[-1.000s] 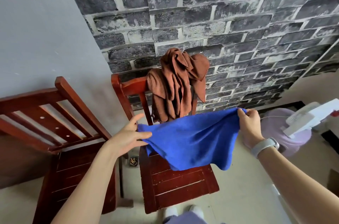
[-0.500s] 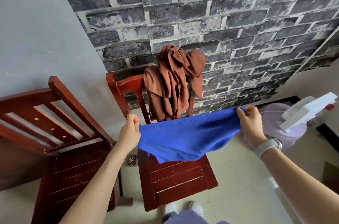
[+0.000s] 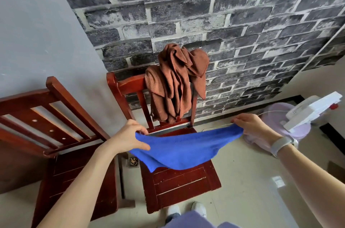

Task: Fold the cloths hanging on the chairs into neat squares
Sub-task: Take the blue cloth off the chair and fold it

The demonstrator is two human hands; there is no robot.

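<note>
Item 1, nearest: left hand (image 3: 130, 137), fingers and thumb pinching the left corner of the blue cloth (image 3: 183, 150).

Item 2: right hand (image 3: 251, 127), white band at the wrist, fingers curled round the cloth's right corner.

Item 3: blue cloth, strung between both hands, sagging in the middle, held in the air over the seat of the middle chair (image 3: 179, 184); its lower edge hangs near the seat, contact not determinable.

Item 4: side chair (image 3: 56, 115), just beside the middle chair on the left, no cloth visible on it.

Item 5: brown cloth (image 3: 175, 85), bunched and draped over the middle chair's backrest, unfolded.

Item 6: white fan (image 3: 313, 110) over a lilac base, on the floor at right.

Item 7, farthest: brick-pattern wall (image 3: 205, 13).

Risk note: the slack middle is likely to give an uneven fold if the corners meet unaligned; a loose pinch could drop one corner; the hanging edge may crumple on the seat.
</note>
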